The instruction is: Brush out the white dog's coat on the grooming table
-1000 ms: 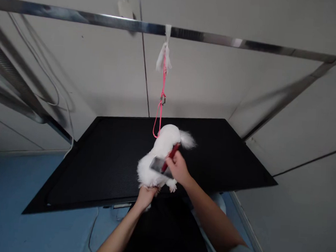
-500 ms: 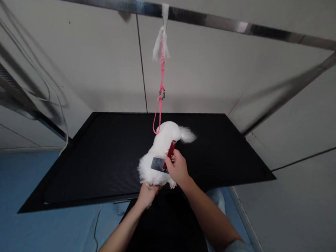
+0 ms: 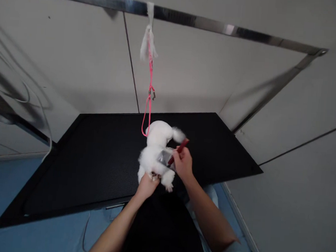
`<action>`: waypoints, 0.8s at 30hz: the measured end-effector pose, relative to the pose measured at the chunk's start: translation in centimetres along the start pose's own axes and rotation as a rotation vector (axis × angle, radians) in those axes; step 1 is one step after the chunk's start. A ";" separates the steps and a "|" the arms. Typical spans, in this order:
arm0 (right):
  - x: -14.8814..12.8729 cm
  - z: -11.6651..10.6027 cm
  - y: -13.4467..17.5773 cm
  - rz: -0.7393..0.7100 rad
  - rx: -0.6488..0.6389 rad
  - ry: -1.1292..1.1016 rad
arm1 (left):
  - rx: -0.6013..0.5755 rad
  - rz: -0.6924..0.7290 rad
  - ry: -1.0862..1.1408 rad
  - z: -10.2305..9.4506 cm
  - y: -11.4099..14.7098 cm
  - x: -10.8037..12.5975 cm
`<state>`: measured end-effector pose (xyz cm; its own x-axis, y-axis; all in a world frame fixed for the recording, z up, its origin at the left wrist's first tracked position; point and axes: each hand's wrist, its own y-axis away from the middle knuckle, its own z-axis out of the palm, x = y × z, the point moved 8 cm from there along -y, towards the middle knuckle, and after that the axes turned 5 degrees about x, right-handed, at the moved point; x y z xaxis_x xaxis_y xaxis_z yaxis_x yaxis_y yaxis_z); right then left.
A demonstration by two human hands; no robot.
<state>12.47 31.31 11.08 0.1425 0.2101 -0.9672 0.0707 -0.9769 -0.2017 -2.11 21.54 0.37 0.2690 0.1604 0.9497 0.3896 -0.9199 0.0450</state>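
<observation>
A small white dog (image 3: 157, 136) is on the black grooming table (image 3: 97, 155), its head toward me at the near edge and its fluffy tail at the far right. My left hand (image 3: 147, 186) is closed under the dog's face, around its muzzle or chin; the fingertips are partly hidden. My right hand (image 3: 184, 163) grips the red handle of a slicker brush (image 3: 182, 145). The brush's grey head, blurred by motion, is beside the dog's head on the right, touching or just above the fur. One front paw shows near the table edge.
A pink grooming loop (image 3: 149, 111) hangs by a white cloth tie (image 3: 148, 44) from a metal bar (image 3: 189, 20), its lower end beside the dog's back. A white cable (image 3: 45, 125) runs down at the left. Pale wall panels stand behind the table.
The brush has moved off the top of the dog's head to the right and tilted. The dog's head has lifted, with my left hand slightly higher under its face. The whole view has shifted.
</observation>
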 end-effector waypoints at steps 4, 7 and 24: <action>1.1 -0.7 -0.9 0.020 -0.020 -0.037 | -0.148 -0.036 -0.190 1.9 0.7 -1.9; 2.5 -1.2 -1.2 0.080 -0.045 0.077 | -0.145 -0.054 -0.326 2.0 1.0 -2.6; 8.6 -5.3 4.7 0.239 0.032 -0.001 | -0.328 0.067 -0.347 2.7 4.6 -3.1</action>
<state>19.21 28.69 2.65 0.1502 -0.0276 -0.9883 0.0038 -0.9996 0.0285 1.25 17.77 -3.17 0.5837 0.1558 0.7969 0.0783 -0.9876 0.1357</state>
